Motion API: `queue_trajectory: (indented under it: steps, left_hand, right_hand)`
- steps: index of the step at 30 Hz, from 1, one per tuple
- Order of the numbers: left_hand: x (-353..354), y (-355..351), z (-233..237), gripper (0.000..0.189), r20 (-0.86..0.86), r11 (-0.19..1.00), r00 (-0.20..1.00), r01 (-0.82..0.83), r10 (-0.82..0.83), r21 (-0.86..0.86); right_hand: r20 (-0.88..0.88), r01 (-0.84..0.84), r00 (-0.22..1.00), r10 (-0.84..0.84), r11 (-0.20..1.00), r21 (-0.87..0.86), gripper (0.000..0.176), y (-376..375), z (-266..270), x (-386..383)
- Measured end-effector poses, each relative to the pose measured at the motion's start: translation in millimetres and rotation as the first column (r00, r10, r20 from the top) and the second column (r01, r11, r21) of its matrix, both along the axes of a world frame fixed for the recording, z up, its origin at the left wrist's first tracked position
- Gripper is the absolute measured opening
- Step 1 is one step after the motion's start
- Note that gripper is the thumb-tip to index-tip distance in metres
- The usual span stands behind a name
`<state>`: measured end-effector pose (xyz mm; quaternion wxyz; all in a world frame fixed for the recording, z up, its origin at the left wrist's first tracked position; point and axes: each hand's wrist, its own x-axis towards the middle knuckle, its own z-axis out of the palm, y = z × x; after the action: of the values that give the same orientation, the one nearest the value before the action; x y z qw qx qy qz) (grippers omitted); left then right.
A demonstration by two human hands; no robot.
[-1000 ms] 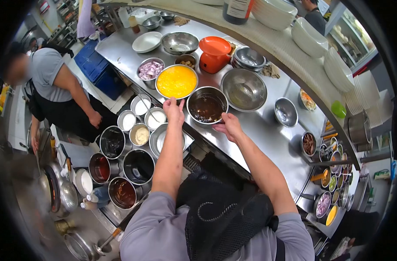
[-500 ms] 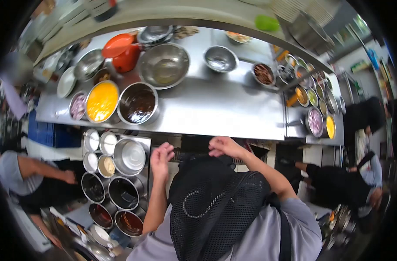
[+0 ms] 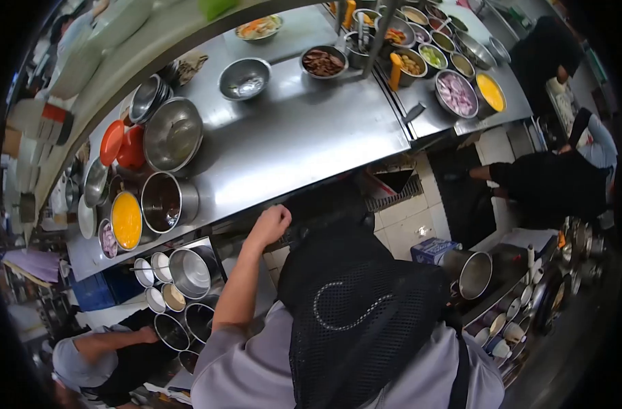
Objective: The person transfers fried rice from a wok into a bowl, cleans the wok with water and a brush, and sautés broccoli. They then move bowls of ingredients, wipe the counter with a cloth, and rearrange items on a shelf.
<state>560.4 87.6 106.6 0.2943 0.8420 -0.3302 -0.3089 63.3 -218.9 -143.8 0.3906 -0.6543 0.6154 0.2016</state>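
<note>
My left hand (image 3: 273, 223) hangs in front of the steel counter (image 3: 304, 136), just below its front edge. Its fingers are curled in and no object shows in them; it touches nothing that I can see. My right hand is out of sight. Left of my hand, on the counter, stand a steel pot of dark sauce (image 3: 162, 202), a container of yellow liquid (image 3: 127, 220) and a wide steel bowl (image 3: 174, 135). Farther back are a small steel bowl (image 3: 245, 80) and a bowl of brown meat pieces (image 3: 324, 62).
Steel pots (image 3: 190, 273) stand at lower left beside a person's arm (image 3: 120, 341). At right, a bowl of chopped onion (image 3: 456, 93) and a second yellow container (image 3: 490, 92) sit near the counter's edge. Another person (image 3: 550, 184) stands at right, near a blue box (image 3: 435, 251) and a pot (image 3: 475, 275).
My view has turned to the right, bringing more of the floor and right-hand equipment into sight. My right hand has left the view. My left hand stays raised, its fingers more curled.
</note>
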Motion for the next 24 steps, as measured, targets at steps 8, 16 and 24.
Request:
queue_trajectory:
  steps: [8, 16, 24]
  left_hand:
    - [-103.1, -26.7, -117.1, 0.049, -0.432, 0.907, 0.902, 0.197, -0.019, 0.372]
    - [-137.1, -61.0, -61.8, 0.055, -0.578, 0.737, 0.757, 0.196, 0.307, 0.647]
    - [-188.1, -25.7, -88.0, 0.027, -0.469, 0.858, 0.837, 0.000, 0.280, 0.514]
  right_hand:
    - [0.388, -0.251, 0.900, 0.196, 0.964, 0.093, 0.045, -0.6, 51.5, 27.9]
    - [0.119, 0.282, 0.916, -0.382, 0.826, 0.488, 0.040, -69.0, 66.7, 56.0]
    - [0.255, -0.355, 0.925, 0.282, 0.881, 0.313, 0.034, -66.5, 14.7, 67.6]
